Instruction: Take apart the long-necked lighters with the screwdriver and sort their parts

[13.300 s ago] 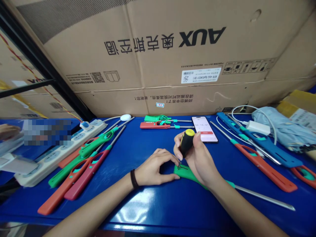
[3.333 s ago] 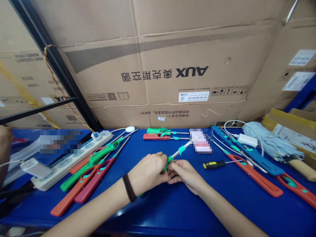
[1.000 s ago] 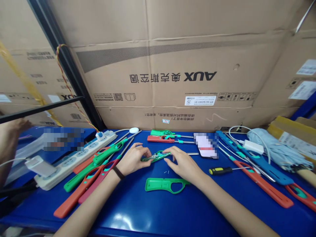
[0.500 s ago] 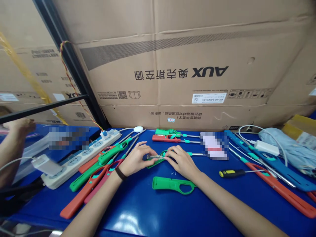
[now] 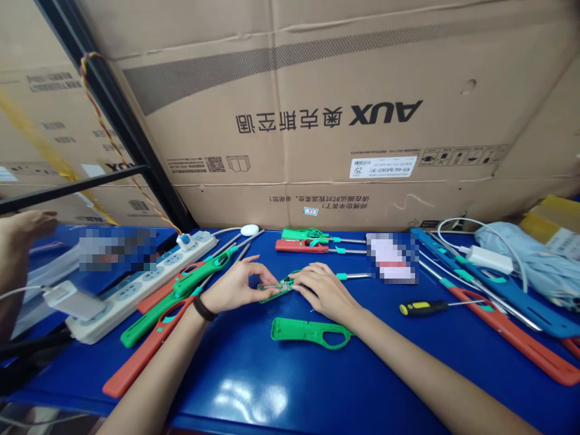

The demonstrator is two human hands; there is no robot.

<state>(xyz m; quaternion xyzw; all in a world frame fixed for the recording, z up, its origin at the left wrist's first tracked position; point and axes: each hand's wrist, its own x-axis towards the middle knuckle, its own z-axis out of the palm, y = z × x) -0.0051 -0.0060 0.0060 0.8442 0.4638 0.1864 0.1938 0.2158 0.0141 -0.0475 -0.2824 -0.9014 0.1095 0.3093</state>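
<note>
My left hand [image 5: 240,283] pinches a small clear plastic tank [image 5: 268,287] between thumb and fingers, at the left end of a green lighter half shell [image 5: 273,296]. My right hand [image 5: 322,291] is closed at the shell's other end, its fingertips by the small teal parts; what they grip is partly hidden. A metal lighter rod with a teal collar [image 5: 342,277] sticks out to the right, beyond my right hand. Nearer to me lies a loose green handle half [image 5: 301,331], its hollow side up, partly under my right wrist.
Lighters in red and green [image 5: 154,326] lie at left beside a white power strip [image 5: 122,296]. Two more lighters [image 5: 302,246] lie behind my hands. At right are a yellow-black screwdriver [image 5: 421,308], a red lighter [image 5: 521,338] and blue ones. Another person's hand [image 5: 25,232] is at far left.
The view has shifted slightly. The clear tank now appears lower against the green half shell, still between my left fingers. My right fingers have moved a little closer over the teal parts.
</note>
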